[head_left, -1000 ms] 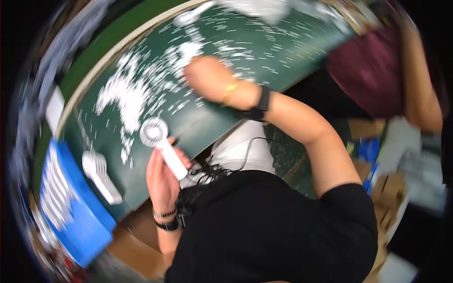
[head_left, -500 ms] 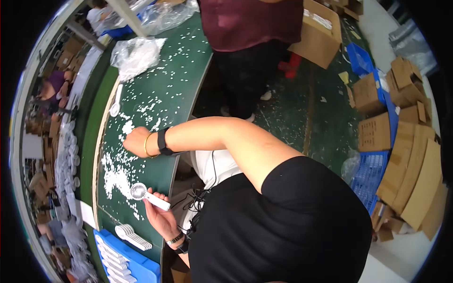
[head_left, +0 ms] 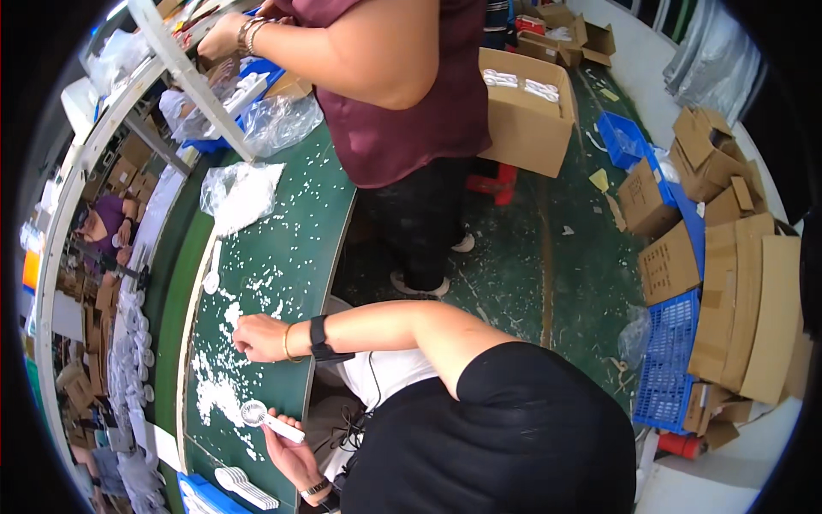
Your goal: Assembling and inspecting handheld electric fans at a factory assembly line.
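My left hand (head_left: 289, 451) holds a white handheld fan (head_left: 281, 427) by its handle, its round grille facing up over the table's near edge. Farther along the green table (head_left: 291, 231), my right hand (head_left: 259, 337) is bent down over the scattered small white pieces (head_left: 214, 396). Its fingers are curled together, and whatever they may pinch is hidden. A heap of these pieces lies between the fan and the table's left border. Several white fan-shaped parts (head_left: 244, 487) are stacked beside a blue tray (head_left: 205, 497) at the lower left.
Another white fan part (head_left: 214, 265) lies along the table's left border, below a clear plastic bag (head_left: 244, 197) of white pieces. A person in a maroon top (head_left: 402, 120) stands at the table's far end. Cartons (head_left: 522, 120) and a blue crate (head_left: 668, 360) stand on the right.
The view has tilted up, so the scene sits lower and more of the standing person shows. My left hand still holds the fan; my right hand stays over the pieces.
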`<state>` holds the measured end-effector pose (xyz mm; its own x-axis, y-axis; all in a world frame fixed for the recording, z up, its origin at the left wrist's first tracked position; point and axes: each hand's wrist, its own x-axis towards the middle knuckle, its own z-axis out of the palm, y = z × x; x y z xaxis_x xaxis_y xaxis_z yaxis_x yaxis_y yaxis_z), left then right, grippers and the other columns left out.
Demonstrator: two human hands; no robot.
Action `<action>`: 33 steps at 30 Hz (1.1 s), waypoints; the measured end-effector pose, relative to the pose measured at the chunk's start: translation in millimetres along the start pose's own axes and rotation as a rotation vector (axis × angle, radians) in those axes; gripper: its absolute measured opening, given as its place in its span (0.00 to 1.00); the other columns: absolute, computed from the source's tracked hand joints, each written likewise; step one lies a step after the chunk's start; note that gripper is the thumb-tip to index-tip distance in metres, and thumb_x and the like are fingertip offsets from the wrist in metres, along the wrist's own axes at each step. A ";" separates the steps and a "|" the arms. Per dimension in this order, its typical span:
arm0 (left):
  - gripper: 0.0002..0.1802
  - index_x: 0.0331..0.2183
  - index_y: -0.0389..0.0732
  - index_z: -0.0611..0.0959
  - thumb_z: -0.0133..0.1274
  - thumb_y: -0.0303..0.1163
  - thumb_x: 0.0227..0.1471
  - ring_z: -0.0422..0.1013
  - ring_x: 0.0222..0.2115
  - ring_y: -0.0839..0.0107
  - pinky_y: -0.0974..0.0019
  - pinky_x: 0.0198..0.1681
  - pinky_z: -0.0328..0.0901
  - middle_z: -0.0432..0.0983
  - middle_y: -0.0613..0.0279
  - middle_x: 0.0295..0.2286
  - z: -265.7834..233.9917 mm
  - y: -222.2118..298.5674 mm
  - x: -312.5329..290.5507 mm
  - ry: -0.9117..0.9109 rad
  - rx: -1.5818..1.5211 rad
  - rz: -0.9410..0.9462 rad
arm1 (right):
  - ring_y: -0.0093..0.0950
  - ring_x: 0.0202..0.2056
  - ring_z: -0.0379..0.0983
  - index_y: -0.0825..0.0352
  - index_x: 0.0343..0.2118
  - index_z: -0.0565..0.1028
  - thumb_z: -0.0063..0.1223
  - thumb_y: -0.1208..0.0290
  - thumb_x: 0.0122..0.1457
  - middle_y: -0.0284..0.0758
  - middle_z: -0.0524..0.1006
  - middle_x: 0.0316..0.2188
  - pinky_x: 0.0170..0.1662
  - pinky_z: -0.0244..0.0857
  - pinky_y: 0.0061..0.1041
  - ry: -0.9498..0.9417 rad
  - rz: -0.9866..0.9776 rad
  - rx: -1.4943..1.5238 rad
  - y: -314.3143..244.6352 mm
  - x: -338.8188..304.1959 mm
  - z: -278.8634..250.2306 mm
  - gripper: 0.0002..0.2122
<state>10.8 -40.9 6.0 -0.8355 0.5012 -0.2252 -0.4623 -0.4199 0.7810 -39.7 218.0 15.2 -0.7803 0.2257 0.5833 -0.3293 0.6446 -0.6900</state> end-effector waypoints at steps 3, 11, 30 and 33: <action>0.24 0.55 0.31 0.73 0.43 0.42 0.71 0.70 0.34 0.73 0.68 0.40 0.67 0.74 0.60 0.35 -4.8 -0.2 4.1 -0.048 0.024 -0.010 | 0.40 0.30 0.78 0.67 0.28 0.79 0.57 0.79 0.46 0.41 0.79 0.29 0.35 0.72 0.37 0.021 0.029 0.120 -12.8 -23.0 -15.9 0.05; 0.25 0.60 0.29 0.69 0.41 0.37 0.71 0.72 0.41 0.68 0.62 0.50 0.67 0.76 0.57 0.41 -9.9 4.4 -10.3 -0.130 -0.019 -0.007 | 0.18 0.31 0.74 0.65 0.37 0.78 0.55 0.81 0.53 0.31 0.76 0.30 0.32 0.69 0.23 0.019 0.190 0.490 -43.8 -64.3 -36.8 0.09; 0.23 0.52 0.29 0.75 0.38 0.39 0.72 0.70 0.28 0.74 0.69 0.34 0.67 0.76 0.58 0.33 42.7 33.1 -8.3 -0.056 -0.132 -0.120 | 0.21 0.39 0.76 0.70 0.44 0.69 0.61 0.85 0.58 0.36 0.79 0.40 0.44 0.71 0.21 -0.255 0.515 0.865 -72.0 -48.6 -29.1 0.14; 0.23 0.52 0.30 0.76 0.39 0.39 0.72 0.70 0.28 0.74 0.69 0.35 0.67 0.76 0.59 0.33 42.5 35.7 -2.9 -0.053 -0.128 -0.112 | 0.20 0.40 0.76 0.70 0.44 0.70 0.61 0.86 0.58 0.37 0.79 0.40 0.44 0.71 0.21 -0.310 0.833 1.042 -66.7 -43.2 -22.2 0.14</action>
<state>9.3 -25.2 59.3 -0.7614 0.5882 -0.2726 -0.5884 -0.4505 0.6715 27.9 181.5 45.5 -0.9830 0.0123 -0.1832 0.1556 -0.4745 -0.8664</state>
